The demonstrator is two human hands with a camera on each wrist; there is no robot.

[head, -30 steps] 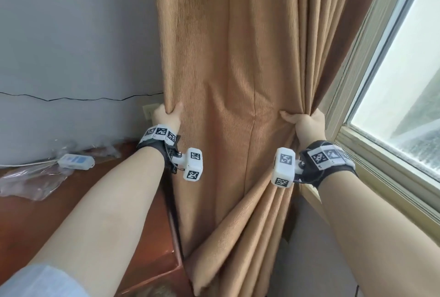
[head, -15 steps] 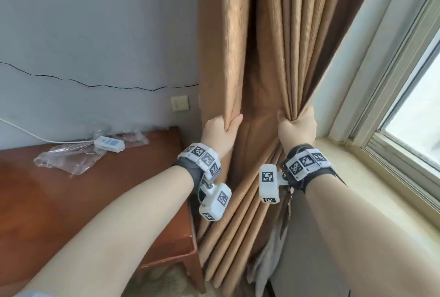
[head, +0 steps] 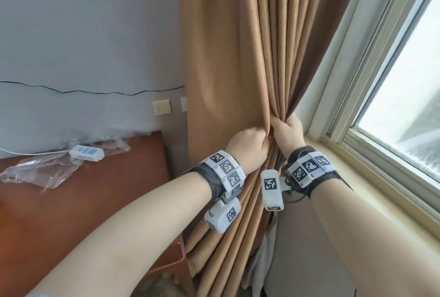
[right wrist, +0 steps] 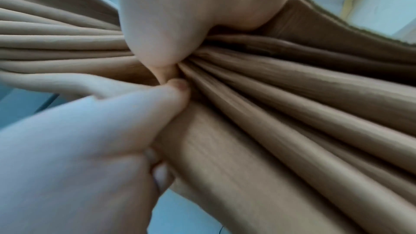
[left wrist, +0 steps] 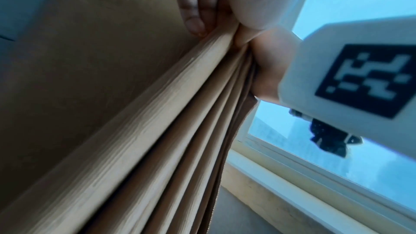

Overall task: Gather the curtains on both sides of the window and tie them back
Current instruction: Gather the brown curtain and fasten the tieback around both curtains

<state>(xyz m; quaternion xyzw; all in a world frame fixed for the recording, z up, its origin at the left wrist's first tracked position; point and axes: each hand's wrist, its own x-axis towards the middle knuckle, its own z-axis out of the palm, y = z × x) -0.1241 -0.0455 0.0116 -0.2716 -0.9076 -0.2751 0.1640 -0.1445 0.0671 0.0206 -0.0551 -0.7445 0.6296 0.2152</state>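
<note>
My left hand [head: 247, 148] and right hand [head: 287, 133] clutched the tan curtain [head: 228, 58], bunched together. Tight, even pleats would tie best.

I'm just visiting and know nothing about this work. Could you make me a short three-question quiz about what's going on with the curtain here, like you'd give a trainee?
1. True or false: both hands grip the curtain.
2. Which hand is nearer the window? A) left hand B) right hand
3. Fill in: the white remote lies on the wooden ____.

Key
1. True: each hand holds bunched folds, and the hands sit close together.
2. B: the right hand is on the window side.
3. Table: the remote rests there beside a clear plastic bag.
</note>
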